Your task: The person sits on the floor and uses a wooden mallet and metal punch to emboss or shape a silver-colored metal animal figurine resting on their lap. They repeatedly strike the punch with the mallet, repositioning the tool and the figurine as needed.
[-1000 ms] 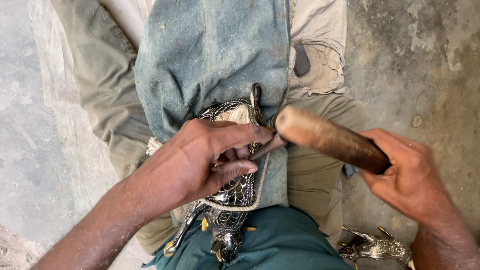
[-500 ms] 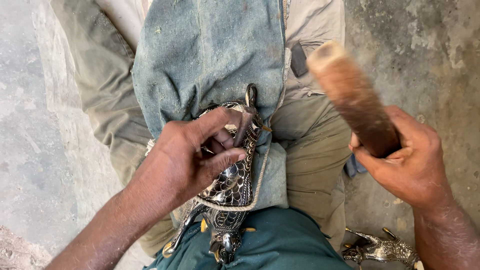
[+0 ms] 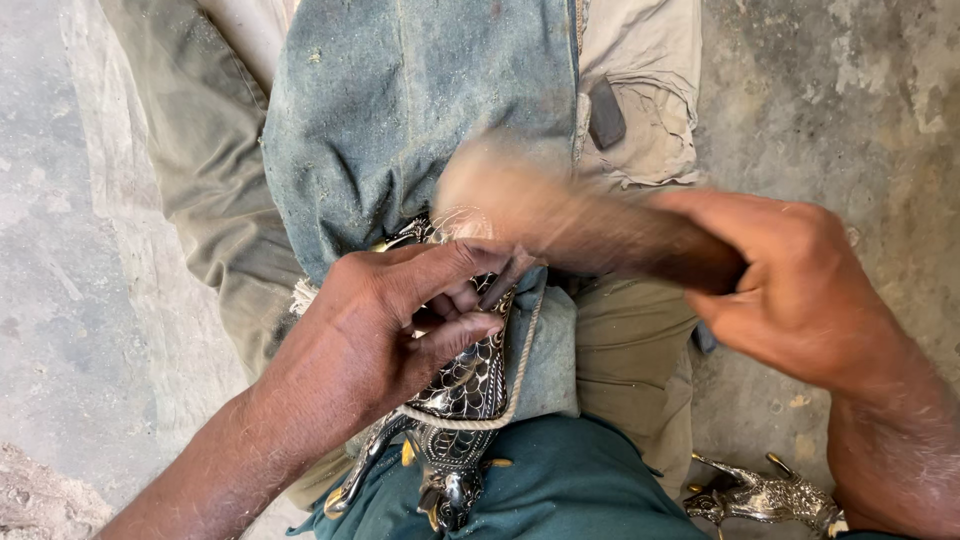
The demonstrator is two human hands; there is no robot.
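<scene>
My left hand point(image 3: 385, 325) presses on a patterned metal figurine point(image 3: 462, 385) that lies on blue denim cloth point(image 3: 420, 110) over my lap. Its fingers pinch a thin dark punch tool point(image 3: 508, 280) against the figurine. My right hand point(image 3: 795, 290) grips a brown wooden mallet point(image 3: 560, 215), blurred by motion, with its head just above the punch and the figurine's top. A cord point(image 3: 520, 375) loops around the figurine.
A second metal figurine point(image 3: 765, 495) lies on the concrete floor point(image 3: 850, 110) at the lower right. Beige trousers point(image 3: 200, 170) spread beside the denim, and teal cloth point(image 3: 570, 485) covers the near leg. A small dark flat piece point(image 3: 606, 113) rests on the beige cloth.
The mallet went up after a strike, and now comes down fast toward the punch. My left hand stays on the figurine and punch.
</scene>
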